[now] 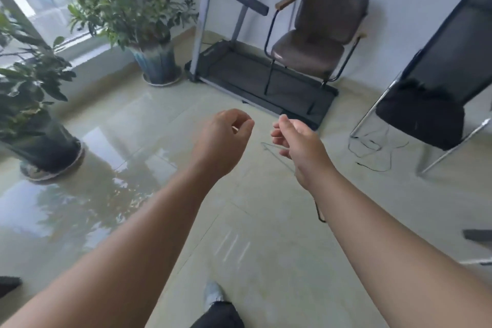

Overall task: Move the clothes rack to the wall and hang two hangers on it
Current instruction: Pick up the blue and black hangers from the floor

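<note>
My right hand (300, 149) reaches out over the tiled floor with its fingers loosely curled around a thin wire hanger (279, 158). A corner of the hanger pokes out to the left of the fingers, and its dark hook shows below my wrist. The rest of it is hidden behind the hand. My left hand (226, 141) is level with the right one and a little to its left. Its thumb and forefinger are curled together, and I see nothing in it. No clothes rack is clearly in view.
A treadmill (255, 72) and a brown armchair (316, 43) stand against the white wall ahead. A black chair (436, 93) on metal legs is at the right, with loose cables (372, 146) on the floor beside it. Two potted plants (157, 61) stand at the left by the window.
</note>
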